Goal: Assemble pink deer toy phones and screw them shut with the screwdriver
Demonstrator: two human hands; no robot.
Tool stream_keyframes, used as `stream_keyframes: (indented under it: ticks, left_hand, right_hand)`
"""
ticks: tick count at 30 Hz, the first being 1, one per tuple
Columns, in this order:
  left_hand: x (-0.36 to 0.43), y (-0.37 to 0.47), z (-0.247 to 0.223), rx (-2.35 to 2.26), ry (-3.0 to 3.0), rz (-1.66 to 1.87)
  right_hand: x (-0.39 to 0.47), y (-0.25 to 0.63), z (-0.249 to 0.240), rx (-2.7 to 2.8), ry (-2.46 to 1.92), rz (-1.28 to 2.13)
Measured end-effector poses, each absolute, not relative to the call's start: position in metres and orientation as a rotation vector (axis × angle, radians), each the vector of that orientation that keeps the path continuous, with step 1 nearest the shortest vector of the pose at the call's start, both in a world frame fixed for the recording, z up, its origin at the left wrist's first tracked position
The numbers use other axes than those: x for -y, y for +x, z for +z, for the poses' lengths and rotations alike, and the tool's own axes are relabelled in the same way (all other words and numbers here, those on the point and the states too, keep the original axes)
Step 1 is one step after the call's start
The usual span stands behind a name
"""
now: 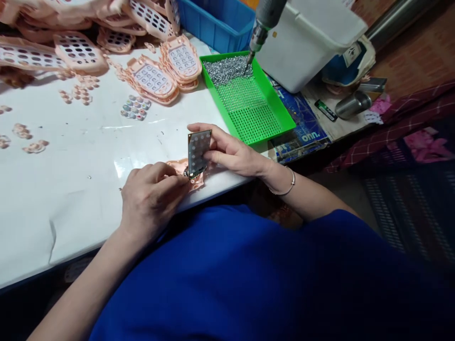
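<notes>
My right hand (232,154) holds a dark circuit board (199,150) with rows of pale round pads, thumb on its face and fingers behind. The board stands tilted up over a pink plastic shell (196,183) at the table's front edge. My left hand (151,192) is closed, its fingertips pressed together at the board's lower left corner by the shell. What those fingertips pinch is hidden. Small parts show along the board's lower edge, too small to name.
A green perforated tray (261,106) holds many small screws (229,68), with a power screwdriver (261,33) hanging above. Pink keypad shells (152,80), loose pink button pieces (80,92) and printed keys (135,107) lie on the white table. Behind stand a blue bin (215,28) and white container (298,47).
</notes>
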State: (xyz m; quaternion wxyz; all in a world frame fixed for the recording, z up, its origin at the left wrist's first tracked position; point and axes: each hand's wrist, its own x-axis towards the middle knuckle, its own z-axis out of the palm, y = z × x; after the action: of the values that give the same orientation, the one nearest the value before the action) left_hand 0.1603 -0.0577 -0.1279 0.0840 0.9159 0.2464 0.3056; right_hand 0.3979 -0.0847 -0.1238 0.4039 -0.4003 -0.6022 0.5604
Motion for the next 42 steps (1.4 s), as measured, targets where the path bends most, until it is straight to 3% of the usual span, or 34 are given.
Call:
stream_keyframes:
  ticks: [15, 21, 27, 42]
  left_hand:
    - [0.044, 0.155, -0.129, -0.573, 2.795, 0.902]
    - [0.046, 0.155, -0.125, -0.607, 2.826, 0.85]
    - [0.049, 0.153, -0.122, -0.575, 2.835, 0.798]
    - [0.054, 0.15, -0.12, -0.585, 2.913, 0.834]
  right_hand:
    - [0.061, 0.396, -0.132, 1.875, -0.886, 1.355]
    - [0.063, 0.392, -0.119, 1.826, -1.12, 1.149]
    - [0.063, 0.389, -0.116, 2.004, -1.076, 1.002]
    - [0.043, 0.388, -0.112, 2.021, -0.917, 1.204]
